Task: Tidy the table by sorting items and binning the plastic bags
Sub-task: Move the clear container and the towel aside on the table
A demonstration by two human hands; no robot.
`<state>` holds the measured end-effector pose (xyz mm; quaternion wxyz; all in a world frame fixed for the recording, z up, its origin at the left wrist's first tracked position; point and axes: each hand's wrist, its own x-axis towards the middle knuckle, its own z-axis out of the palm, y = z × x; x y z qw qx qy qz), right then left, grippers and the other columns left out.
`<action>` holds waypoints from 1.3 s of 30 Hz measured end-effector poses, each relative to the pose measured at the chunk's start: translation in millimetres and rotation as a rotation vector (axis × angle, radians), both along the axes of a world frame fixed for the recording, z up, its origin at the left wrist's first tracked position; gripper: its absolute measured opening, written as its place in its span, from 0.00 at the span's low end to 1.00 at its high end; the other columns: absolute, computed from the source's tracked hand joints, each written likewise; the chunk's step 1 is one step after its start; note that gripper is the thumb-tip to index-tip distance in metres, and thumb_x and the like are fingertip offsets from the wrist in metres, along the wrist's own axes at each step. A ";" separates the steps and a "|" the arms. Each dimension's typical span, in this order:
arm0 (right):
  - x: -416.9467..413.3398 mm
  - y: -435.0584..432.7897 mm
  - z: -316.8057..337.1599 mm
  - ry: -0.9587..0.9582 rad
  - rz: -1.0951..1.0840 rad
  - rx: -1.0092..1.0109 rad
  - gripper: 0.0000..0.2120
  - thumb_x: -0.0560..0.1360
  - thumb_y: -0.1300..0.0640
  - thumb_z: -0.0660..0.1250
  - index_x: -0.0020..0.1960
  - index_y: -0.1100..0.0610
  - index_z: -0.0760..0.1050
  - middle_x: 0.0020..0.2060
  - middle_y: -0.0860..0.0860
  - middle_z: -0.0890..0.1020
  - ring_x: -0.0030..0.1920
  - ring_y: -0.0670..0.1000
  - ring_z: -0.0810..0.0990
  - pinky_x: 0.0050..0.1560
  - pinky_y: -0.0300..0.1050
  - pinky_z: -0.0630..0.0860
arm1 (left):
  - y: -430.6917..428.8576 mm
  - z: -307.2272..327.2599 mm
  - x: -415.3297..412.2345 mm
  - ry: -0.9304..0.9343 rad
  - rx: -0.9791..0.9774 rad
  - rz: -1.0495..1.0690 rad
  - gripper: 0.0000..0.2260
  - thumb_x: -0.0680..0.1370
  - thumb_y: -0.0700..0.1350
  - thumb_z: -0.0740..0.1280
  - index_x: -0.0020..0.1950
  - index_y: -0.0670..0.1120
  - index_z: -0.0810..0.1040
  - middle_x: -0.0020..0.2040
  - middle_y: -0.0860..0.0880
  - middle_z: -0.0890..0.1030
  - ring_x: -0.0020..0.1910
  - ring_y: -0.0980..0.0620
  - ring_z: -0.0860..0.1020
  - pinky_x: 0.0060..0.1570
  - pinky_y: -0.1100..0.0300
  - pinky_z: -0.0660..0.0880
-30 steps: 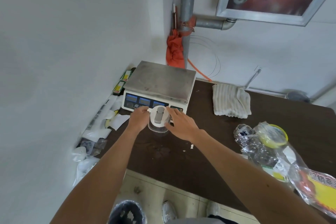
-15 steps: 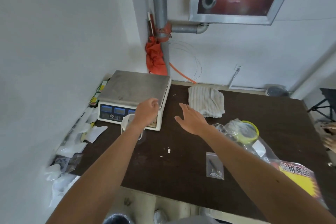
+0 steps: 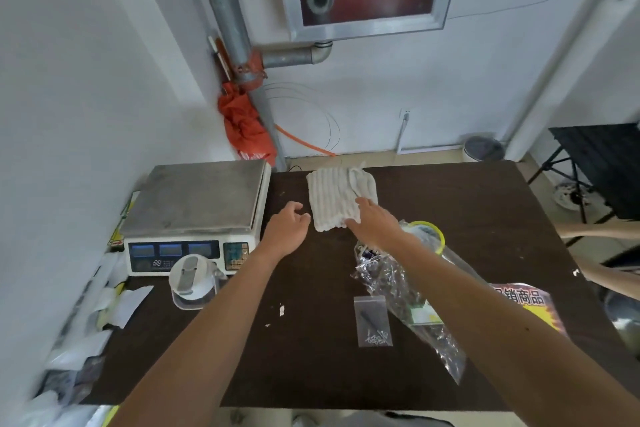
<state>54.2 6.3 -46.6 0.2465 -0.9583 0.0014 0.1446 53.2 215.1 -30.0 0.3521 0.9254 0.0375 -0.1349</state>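
A folded white ribbed cloth [image 3: 334, 196] lies at the back middle of the dark table [image 3: 311, 364]. My right hand [image 3: 375, 222] rests open on the cloth's near right corner. My left hand [image 3: 287, 227] hovers just left of the cloth, fingers loosely curled and holding nothing. Crumpled clear plastic bags [image 3: 398, 282] lie under my right forearm, with a yellow-rimmed lid [image 3: 434, 234] among them. A small zip bag of screws [image 3: 374, 321] lies flat in front of them. A clear jug with a white lid [image 3: 192, 281] stands by the scale.
A weighing scale [image 3: 197, 208] fills the table's back left corner. White packets and papers [image 3: 104, 308] crowd the left edge by the wall. A printed red and yellow bag [image 3: 530, 305] lies at the right. Another person's arm [image 3: 595, 232] reaches in from the right.
Both hands let go of the clear jug, which now stands by the scale, and moved right and back to the white cloth. The view panned to the right.
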 end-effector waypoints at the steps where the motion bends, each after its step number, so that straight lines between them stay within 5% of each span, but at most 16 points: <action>1: 3.2 -5.3 -2.6 0.005 -0.003 -0.004 0.30 0.82 0.47 0.59 0.79 0.57 0.56 0.74 0.57 0.69 0.71 0.60 0.71 0.67 0.58 0.71 | -5.5 -2.1 3.6 0.019 0.007 -0.005 0.20 0.84 0.52 0.60 0.75 0.48 0.68 0.63 0.47 0.80 0.64 0.45 0.77 0.65 0.49 0.73; 10: 50.1 -46.7 -24.9 0.074 -0.030 -0.013 0.28 0.81 0.50 0.61 0.78 0.58 0.60 0.72 0.57 0.70 0.69 0.60 0.72 0.64 0.55 0.71 | -27.7 -34.0 34.1 0.289 0.026 -0.014 0.27 0.83 0.55 0.60 0.79 0.47 0.62 0.72 0.45 0.74 0.70 0.44 0.73 0.66 0.50 0.69; 17: 95.8 -60.0 -55.2 0.274 -0.135 0.025 0.33 0.80 0.48 0.63 0.78 0.62 0.57 0.72 0.61 0.68 0.70 0.62 0.70 0.67 0.56 0.69 | -42.7 -53.6 43.6 0.321 -0.079 0.117 0.24 0.82 0.54 0.60 0.77 0.48 0.67 0.72 0.46 0.73 0.70 0.45 0.72 0.69 0.49 0.69; 22: 109.5 -62.1 -79.2 0.409 -0.217 0.118 0.35 0.79 0.46 0.65 0.77 0.64 0.57 0.69 0.61 0.71 0.66 0.61 0.73 0.60 0.54 0.72 | -44.5 -65.0 55.6 0.335 -0.047 0.106 0.24 0.83 0.52 0.59 0.78 0.47 0.66 0.75 0.46 0.71 0.74 0.45 0.69 0.70 0.51 0.66; 31: 120.8 -46.7 -88.8 0.444 -0.368 0.305 0.42 0.77 0.40 0.67 0.78 0.66 0.57 0.66 0.58 0.75 0.61 0.57 0.75 0.55 0.48 0.71 | -51.8 -81.1 75.8 0.468 -0.283 0.368 0.18 0.82 0.50 0.62 0.70 0.44 0.72 0.62 0.50 0.75 0.59 0.51 0.73 0.57 0.56 0.68; 35: 121.5 -33.7 -92.1 0.410 -0.389 0.351 0.35 0.78 0.41 0.67 0.73 0.65 0.65 0.60 0.57 0.77 0.53 0.54 0.75 0.52 0.47 0.71 | -54.5 -89.3 81.1 0.480 -0.409 0.551 0.26 0.79 0.51 0.63 0.74 0.40 0.69 0.65 0.45 0.77 0.61 0.47 0.76 0.60 0.53 0.74; 39: 115.9 -25.1 -96.3 0.397 -0.398 0.360 0.24 0.78 0.48 0.69 0.65 0.64 0.72 0.51 0.54 0.78 0.50 0.54 0.77 0.48 0.47 0.74 | -47.1 -93.8 80.6 0.517 -0.471 0.623 0.09 0.82 0.46 0.61 0.60 0.45 0.74 0.54 0.47 0.77 0.48 0.52 0.75 0.47 0.57 0.73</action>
